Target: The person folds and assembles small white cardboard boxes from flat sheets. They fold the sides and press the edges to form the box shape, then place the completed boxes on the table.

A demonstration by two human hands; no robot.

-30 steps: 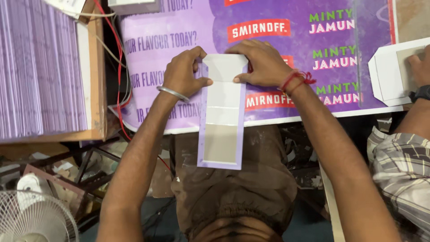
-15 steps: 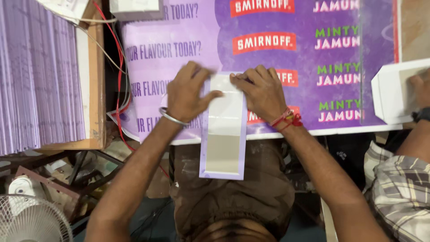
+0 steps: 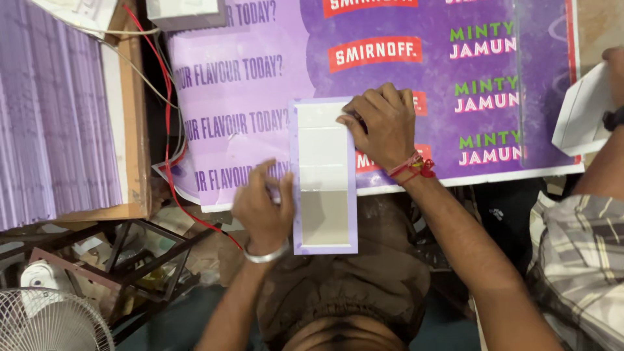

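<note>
A long flat cardboard piece (image 3: 323, 175), white inside with a pale purple border, lies on a purple printed poster sheet (image 3: 260, 97) and hangs over the table's near edge. My right hand (image 3: 383, 125), with a red thread at the wrist, presses its upper right edge. My left hand (image 3: 263, 211), wearing a metal bangle, grips its lower left edge with fingers curled over the border.
A thick stack of purple flat card pieces (image 3: 55, 117) fills a wooden tray at left. Red and white wires (image 3: 170, 123) run beside it. A white fan (image 3: 45, 325) stands low left. Another person's arm (image 3: 601, 162) holds a white card at right.
My left hand slid from the card's top down along its left edge toward me. The right hand stayed near the top. The card now lies flatter on the sheet.
</note>
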